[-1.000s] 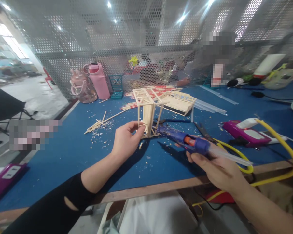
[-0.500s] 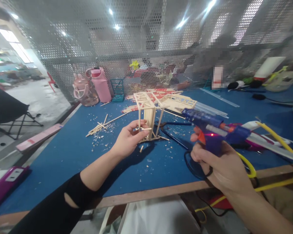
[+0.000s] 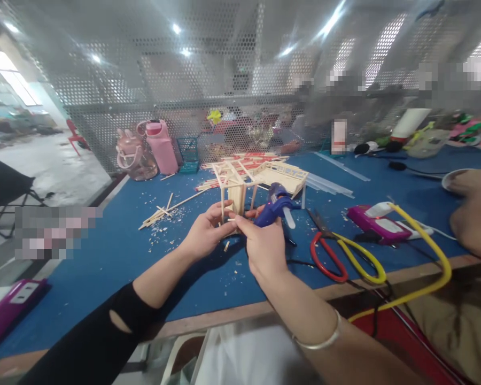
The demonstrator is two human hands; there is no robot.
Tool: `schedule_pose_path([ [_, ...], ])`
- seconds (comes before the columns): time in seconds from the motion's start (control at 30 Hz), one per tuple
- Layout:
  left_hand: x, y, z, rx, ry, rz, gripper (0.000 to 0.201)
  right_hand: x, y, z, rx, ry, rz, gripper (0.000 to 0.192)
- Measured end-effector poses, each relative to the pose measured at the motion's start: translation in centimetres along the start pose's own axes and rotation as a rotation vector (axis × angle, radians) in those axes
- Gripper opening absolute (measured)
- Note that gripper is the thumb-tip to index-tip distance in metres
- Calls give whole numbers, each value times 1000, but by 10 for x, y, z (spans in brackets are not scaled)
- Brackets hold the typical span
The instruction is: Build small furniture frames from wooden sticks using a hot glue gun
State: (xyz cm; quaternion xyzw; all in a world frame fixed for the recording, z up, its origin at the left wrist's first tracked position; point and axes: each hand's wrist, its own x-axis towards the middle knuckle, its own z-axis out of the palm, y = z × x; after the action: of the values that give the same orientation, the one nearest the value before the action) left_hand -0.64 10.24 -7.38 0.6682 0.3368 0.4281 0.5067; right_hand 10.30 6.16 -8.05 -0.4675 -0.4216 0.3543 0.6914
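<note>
Hands meet at the middle of the blue table [image 3: 104, 251], both at the foot of a small stick frame [image 3: 234, 195] that stands upright on the tabletop. The left hand [image 3: 204, 232] is pinched on the frame's lower uprights, thumb and fingers closed around the thin sticks. The right hand [image 3: 262, 243] is clenched on the grip of a blue glue gun [image 3: 276, 206], whose nozzle end points in at the frame's base, just beside the left fingertips. Whether the nozzle actually touches the wood cannot be told; the contact point is hidden behind the fingers and blurred. A larger stick assembly [image 3: 282, 176] lies directly behind the frame, and loose sticks [image 3: 166, 208] with wood chips lie to the left of it. Red and yellow scissors [image 3: 344, 254] lie to the right of the gun, near a magenta device [image 3: 379, 224] and a yellow cable [image 3: 428, 251]. A pink bottle [image 3: 162, 147] stands at the mesh screen. Another person's hand [image 3: 475, 214] is cut off at the right edge.
</note>
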Motion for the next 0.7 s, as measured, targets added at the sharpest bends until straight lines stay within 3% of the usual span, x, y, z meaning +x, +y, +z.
schedule_pose_path([
  [0.1, -2, 4, -2, 63, 97, 36, 36, -1, -4, -2, 215, 256, 128, 43],
  [0.2, -18, 16, -4, 172, 388, 178, 33, -11, -16, -17, 101, 264, 58, 39],
  [0.27, -36, 28, -2, 312, 431, 272, 14, -23, -26, -30, -38, 198, 11, 35],
  [0.37, -62, 40, 7, 521, 64, 179, 17, -43, -35, -43, -151, 75, 34, 32],
  [0.47, -74, 41, 15, 475, -239, 77, 25, -55, -34, -44, -146, -20, 84, 30],
  [0.57, -75, 38, 18, 438, -335, 83, 28, -60, -28, -42, -115, -71, 97, 30],
  [0.7, -73, 40, 8, 601, -310, 118, 23, -60, -23, -56, -189, -100, 156, 26],
])
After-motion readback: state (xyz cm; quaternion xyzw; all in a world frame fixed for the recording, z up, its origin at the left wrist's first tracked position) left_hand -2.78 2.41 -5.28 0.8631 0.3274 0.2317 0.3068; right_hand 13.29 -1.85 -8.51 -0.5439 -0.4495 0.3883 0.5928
